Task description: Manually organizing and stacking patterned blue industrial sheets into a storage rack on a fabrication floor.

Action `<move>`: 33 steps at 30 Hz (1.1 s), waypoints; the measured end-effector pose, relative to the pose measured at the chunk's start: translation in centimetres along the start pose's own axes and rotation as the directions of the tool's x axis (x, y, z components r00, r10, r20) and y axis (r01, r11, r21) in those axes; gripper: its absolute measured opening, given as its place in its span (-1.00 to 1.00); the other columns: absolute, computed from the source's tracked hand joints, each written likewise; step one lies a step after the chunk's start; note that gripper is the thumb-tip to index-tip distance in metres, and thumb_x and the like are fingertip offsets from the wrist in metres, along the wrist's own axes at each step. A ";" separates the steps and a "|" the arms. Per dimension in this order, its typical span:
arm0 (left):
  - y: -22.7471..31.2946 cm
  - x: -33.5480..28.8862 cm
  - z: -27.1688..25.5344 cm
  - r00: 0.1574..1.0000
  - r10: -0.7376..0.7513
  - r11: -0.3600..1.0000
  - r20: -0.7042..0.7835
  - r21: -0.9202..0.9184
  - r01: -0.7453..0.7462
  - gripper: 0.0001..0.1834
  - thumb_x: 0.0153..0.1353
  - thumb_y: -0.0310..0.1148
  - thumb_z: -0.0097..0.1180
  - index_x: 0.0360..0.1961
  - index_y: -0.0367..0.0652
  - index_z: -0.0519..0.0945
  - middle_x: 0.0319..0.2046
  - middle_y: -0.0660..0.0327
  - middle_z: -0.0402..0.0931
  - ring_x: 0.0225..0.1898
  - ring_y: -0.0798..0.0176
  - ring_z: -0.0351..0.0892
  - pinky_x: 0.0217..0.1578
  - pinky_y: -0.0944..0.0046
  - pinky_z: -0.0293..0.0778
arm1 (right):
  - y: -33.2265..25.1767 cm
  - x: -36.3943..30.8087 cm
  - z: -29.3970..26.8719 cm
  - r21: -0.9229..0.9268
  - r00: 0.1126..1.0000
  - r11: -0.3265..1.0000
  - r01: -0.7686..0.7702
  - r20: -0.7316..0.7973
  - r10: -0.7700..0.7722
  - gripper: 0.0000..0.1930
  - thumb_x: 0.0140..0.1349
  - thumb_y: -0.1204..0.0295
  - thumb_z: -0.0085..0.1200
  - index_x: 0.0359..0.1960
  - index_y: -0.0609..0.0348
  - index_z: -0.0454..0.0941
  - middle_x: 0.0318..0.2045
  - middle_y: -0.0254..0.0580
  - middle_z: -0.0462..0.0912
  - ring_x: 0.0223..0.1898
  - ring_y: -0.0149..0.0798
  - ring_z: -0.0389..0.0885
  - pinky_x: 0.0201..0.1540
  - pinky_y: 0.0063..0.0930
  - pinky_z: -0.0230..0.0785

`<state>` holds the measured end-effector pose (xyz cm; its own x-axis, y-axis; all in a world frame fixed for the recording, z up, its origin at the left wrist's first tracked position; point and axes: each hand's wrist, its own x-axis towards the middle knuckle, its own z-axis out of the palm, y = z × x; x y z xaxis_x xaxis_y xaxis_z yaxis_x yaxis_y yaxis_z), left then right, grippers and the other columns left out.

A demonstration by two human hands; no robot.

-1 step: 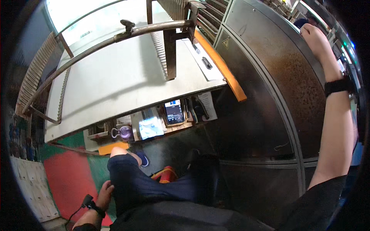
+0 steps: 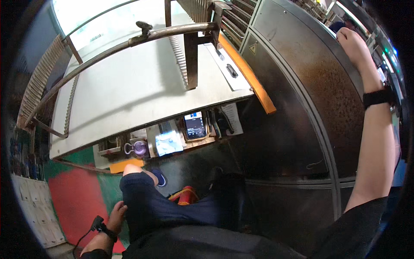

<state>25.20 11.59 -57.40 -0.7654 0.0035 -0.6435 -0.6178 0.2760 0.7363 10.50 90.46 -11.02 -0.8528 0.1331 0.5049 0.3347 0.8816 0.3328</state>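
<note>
My left hand (image 2: 117, 216) hangs low beside my left thigh, fingers loosely stretched and nothing visible in them. A black band with a small device and cable (image 2: 98, 224) sits on that wrist. My right arm reaches far up to the right along a tall grey metal cabinet (image 2: 302, 64). At the cabinet's top edge rests my right hand (image 2: 352, 46), its fingers curled in. What they may hold is hidden. Another black band (image 2: 377, 99) circles the right wrist.
A white-topped table (image 2: 125, 95) stands ahead, carrying a metal frame with toothed racks (image 2: 191, 64) and a black object (image 2: 232, 71) on paper. Its lower shelf bears a phone (image 2: 195, 126), a lit screen (image 2: 168, 143) and a purple bottle (image 2: 140, 149). An orange bar (image 2: 248, 73) edges the table.
</note>
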 end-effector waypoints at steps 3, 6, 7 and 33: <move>1.0 1.0 -0.9 0.990 -0.109 0.993 0.088 -0.042 0.113 -0.55 0.43 -0.20 0.09 0.19 -0.28 0.50 -0.11 0.23 0.59 -0.09 0.31 0.53 -0.09 0.27 0.44 | -0.3 -0.2 -0.3 0.004 0.999 0.999 -0.045 0.015 0.045 -0.66 0.39 0.20 -0.10 -0.15 0.25 0.55 -0.18 0.25 0.61 -0.06 0.28 0.56 0.01 -0.05 0.41; -2.3 1.8 -2.8 0.998 0.026 0.981 0.052 0.193 -0.036 -0.57 0.43 -0.22 0.10 0.18 -0.30 0.51 -0.13 0.23 0.58 -0.13 0.34 0.53 -0.12 0.25 0.45 | -0.4 -0.2 -0.5 0.004 0.999 0.999 -0.039 0.021 0.039 -0.66 0.37 0.20 -0.10 -0.16 0.26 0.56 -0.18 0.26 0.61 -0.06 0.28 0.57 0.02 -0.04 0.41; -2.6 1.4 -3.1 0.999 0.025 0.980 0.048 0.195 -0.034 -0.57 0.43 -0.22 0.10 0.18 -0.30 0.51 -0.13 0.23 0.58 -0.13 0.34 0.53 -0.12 0.25 0.45 | -0.4 -0.2 -0.1 0.025 1.000 0.999 -0.020 -0.009 0.020 -0.66 0.39 0.22 -0.10 -0.19 0.30 0.52 -0.28 0.20 0.58 -0.19 0.16 0.54 -0.04 -0.13 0.40; 5.9 -1.7 0.7 0.920 0.261 0.514 0.293 0.765 -0.390 -0.57 0.37 -0.10 0.14 -0.41 -0.32 0.55 -0.54 -0.11 0.51 -0.45 -0.14 0.55 -0.34 -0.07 0.43 | -4.6 -4.0 -2.5 0.064 0.849 0.908 0.414 -0.388 -0.359 -0.82 0.27 0.42 0.06 -0.15 0.11 0.62 -0.19 0.04 0.65 -0.13 0.09 0.65 -0.08 -0.17 0.54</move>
<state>22.95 13.88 -52.10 -0.8124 0.3572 -0.4608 0.1187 0.8752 0.4690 13.42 84.73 -12.59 -0.6887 -0.3794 0.6178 -0.0749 0.8848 0.4599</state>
